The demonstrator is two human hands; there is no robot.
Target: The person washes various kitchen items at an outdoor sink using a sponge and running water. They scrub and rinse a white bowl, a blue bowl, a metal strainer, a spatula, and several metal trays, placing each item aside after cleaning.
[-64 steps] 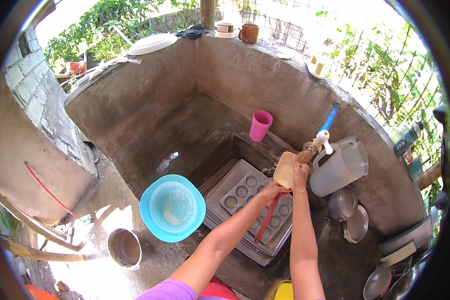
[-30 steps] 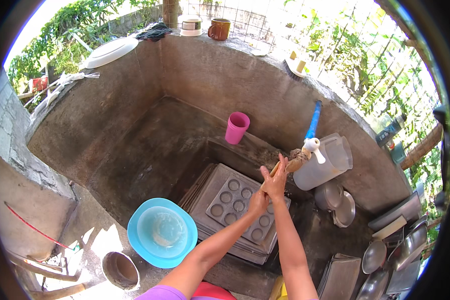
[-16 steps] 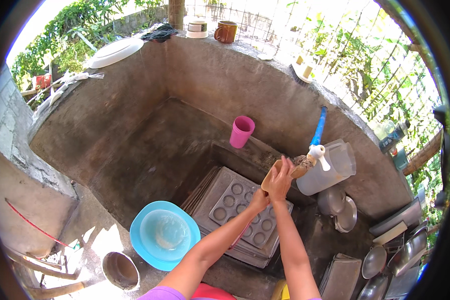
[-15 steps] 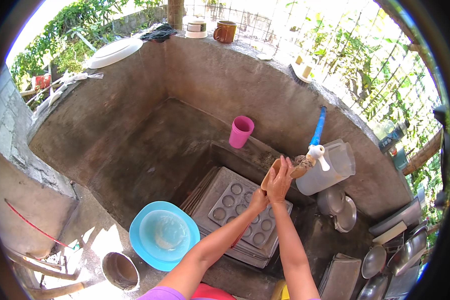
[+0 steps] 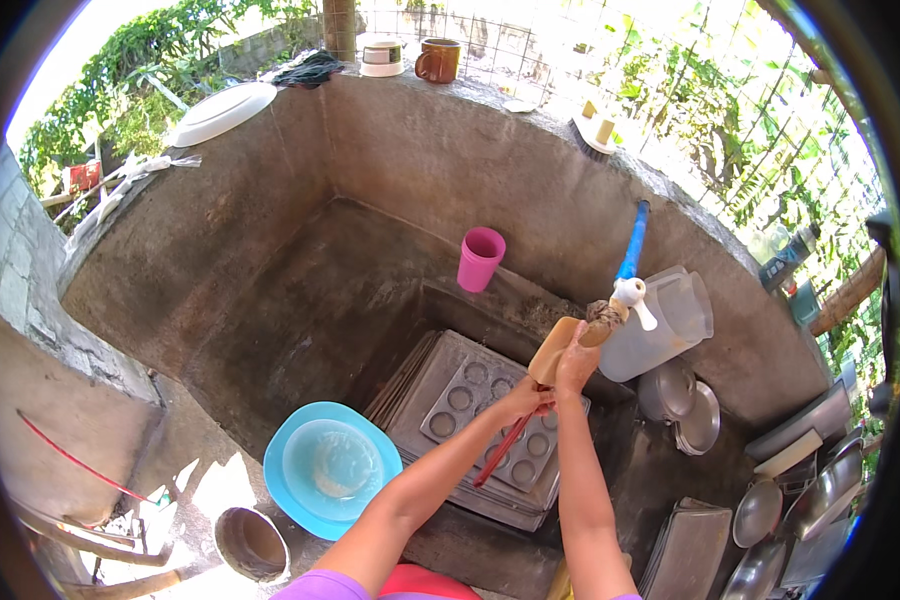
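A rubber spatula with a broad cream blade (image 5: 552, 350) and a red handle (image 5: 500, 453) is in my hands, under the white tap (image 5: 630, 292) on its blue pipe. My left hand (image 5: 526, 398) is closed round the spatula where handle and blade meet. My right hand (image 5: 575, 366) grips the blade's right side, its fingers partly hidden. A cloth-like wrap (image 5: 603, 318) hangs at the tap's mouth, just above my right hand. Below my hands, a muffin tin (image 5: 460, 398) lies on a stack of baking trays (image 5: 440, 362) in the sunken basin.
A pink cup (image 5: 481, 260) stands on the ledge. Beside the tap leans a clear plastic pitcher (image 5: 650, 335). Metal pots (image 5: 667, 392) and pans fill the right side. At left are a blue basin (image 5: 295, 470) and a bucket (image 5: 252, 545). A brown mug (image 5: 438, 62) tops the wall.
The spatula has turned so its flat blade and red handle show more. My right hand has shifted lower, from fingers raised over the blade to a grip on its side.
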